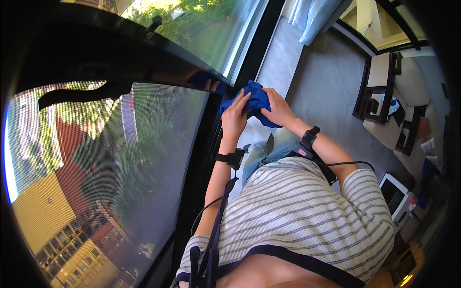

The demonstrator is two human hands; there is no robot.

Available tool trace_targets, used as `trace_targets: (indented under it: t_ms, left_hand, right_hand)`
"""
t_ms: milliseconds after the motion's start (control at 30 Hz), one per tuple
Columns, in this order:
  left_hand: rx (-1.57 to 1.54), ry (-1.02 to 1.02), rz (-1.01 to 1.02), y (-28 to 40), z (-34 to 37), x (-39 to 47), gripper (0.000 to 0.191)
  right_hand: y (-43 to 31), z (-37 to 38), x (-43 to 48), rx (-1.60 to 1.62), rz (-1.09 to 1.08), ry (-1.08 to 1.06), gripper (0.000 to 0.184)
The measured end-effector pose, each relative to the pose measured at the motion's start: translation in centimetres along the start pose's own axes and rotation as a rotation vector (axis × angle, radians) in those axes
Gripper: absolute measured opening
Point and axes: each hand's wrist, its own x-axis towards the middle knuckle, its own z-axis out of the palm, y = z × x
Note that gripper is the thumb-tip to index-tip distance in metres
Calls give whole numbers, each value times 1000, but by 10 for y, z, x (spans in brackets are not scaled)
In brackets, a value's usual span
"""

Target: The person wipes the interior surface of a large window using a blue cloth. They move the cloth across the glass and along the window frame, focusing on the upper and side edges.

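Observation:
A crumpled blue cloth [256, 96] is bunched between my hands beside the dark window frame [248, 61]. My left hand [235, 111] lies on the cloth's near left part, its fingers spread over the folds. With fingers and thumb, my right hand [277, 107] grips the cloth's right side, and a loose part hangs below. The cloth's left end is close to the frame's corner; whether it touches the frame I cannot tell. Both wrists wear black straps with small devices.
A window with an insect screen [144, 151] fills the left, with a dark curved handle [86, 94] on its frame. A pale stone sill [282, 54] runs beneath my hands. Light blue curtains [317, 18] hang at the top. Dark wooden seats with beige cushions [412, 81] stand right.

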Motion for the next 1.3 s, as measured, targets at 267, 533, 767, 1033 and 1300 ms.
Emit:
trace_targets:
  t_ms: [267, 533, 767, 1033, 1300]
  left_hand:
    - [78, 24, 41, -22, 2, -6, 45]
    - [82, -254, 95, -72, 18, -59, 47]
    - [181, -329, 112, -64, 34, -52, 51]
    - [231, -382, 114, -43, 50, -39, 63]
    - [199, -375, 151, -23, 39, -19, 76]
  right_hand:
    - [-22, 48, -5, -53, 177, 151, 81]
    - [-45, 121, -48, -187, 342, 163, 71]
    - [-40, 124, -44, -256, 380, 153, 59]
    - [-29, 94, -41, -192, 368, 140, 61]
    - [-20, 86, -13, -40, 425, 231, 66]
